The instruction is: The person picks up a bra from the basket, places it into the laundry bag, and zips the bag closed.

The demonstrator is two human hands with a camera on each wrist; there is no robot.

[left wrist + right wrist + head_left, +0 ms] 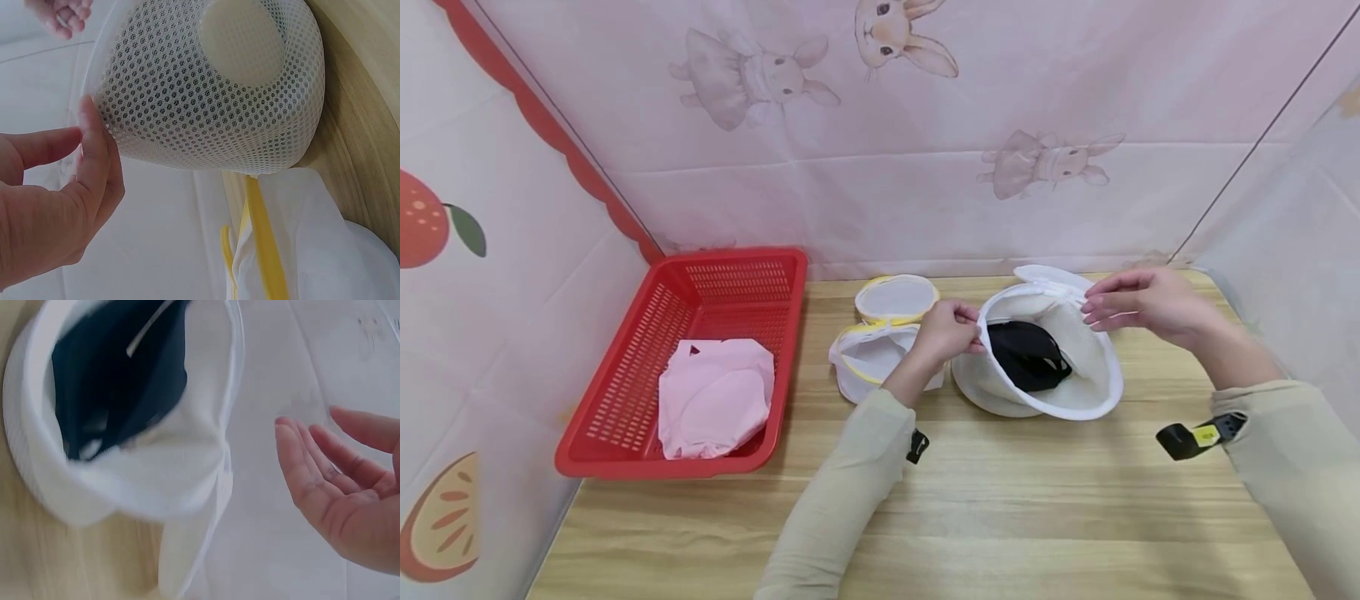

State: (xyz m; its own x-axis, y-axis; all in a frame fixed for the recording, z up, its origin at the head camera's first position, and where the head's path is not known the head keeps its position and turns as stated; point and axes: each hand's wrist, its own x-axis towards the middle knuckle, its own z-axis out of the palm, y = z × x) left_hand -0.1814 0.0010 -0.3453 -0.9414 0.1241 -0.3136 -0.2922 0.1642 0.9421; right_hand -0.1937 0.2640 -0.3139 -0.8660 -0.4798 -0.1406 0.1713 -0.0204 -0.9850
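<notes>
A white mesh laundry bag [1081,410] stands on the table, its round mouth facing up and toward me. Inside lies a black fabric item [1026,354]; its exact kind is unclear. My left hand [947,333] pinches the bag's left rim between thumb and fingers. In the left wrist view, honeycomb mesh [181,94] forms the bag's side, with dark fabric showing through. Beside the bag's right rim my right hand [1150,304] hovers with relaxed fingers; the right wrist view shows nothing in that hand [344,487]. The bag's round lid [1048,275] is folded back behind the mouth.
Left of the white bag sits a smaller mesh bag with yellow trim [853,379], its lid [897,296] flipped back. A red plastic basket [790,358] farther left holds a folded pink cloth [718,400]. A printed curtain [895,208] hangs behind the wooden table [1000,500].
</notes>
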